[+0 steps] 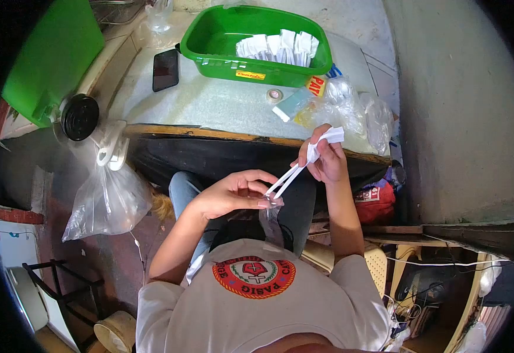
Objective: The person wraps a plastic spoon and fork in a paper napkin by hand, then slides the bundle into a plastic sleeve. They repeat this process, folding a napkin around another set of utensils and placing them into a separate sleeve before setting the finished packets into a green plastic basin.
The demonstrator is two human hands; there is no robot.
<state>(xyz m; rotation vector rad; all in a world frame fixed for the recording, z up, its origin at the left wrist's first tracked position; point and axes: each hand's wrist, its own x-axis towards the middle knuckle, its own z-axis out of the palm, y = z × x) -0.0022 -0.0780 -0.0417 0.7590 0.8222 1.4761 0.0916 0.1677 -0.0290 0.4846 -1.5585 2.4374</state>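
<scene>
My right hand (327, 159) pinches a folded white tissue (330, 136) wrapped round one end of two slim white sticks (286, 179), which look like plastic cutlery handles. The sticks slant down and left toward my left hand (239, 191). Between its thumb and fingers, my left hand grips the mouth of a narrow clear plastic sleeve (271, 220), which hangs over my lap. The lower tips of the sticks meet the sleeve's mouth; how far they reach inside is hard to see. Several tissue-topped packets (283, 48) in clear plastic stand in the green basin (257, 69).
On the table (210, 109) lie a black phone (165, 69), a tape roll (274, 95), a light-blue packet (293, 105) and clear plastic bags (342, 97). A clear bag (110, 200) hangs at the left near a round black object (80, 117). A grey wall (463, 117) rises at the right.
</scene>
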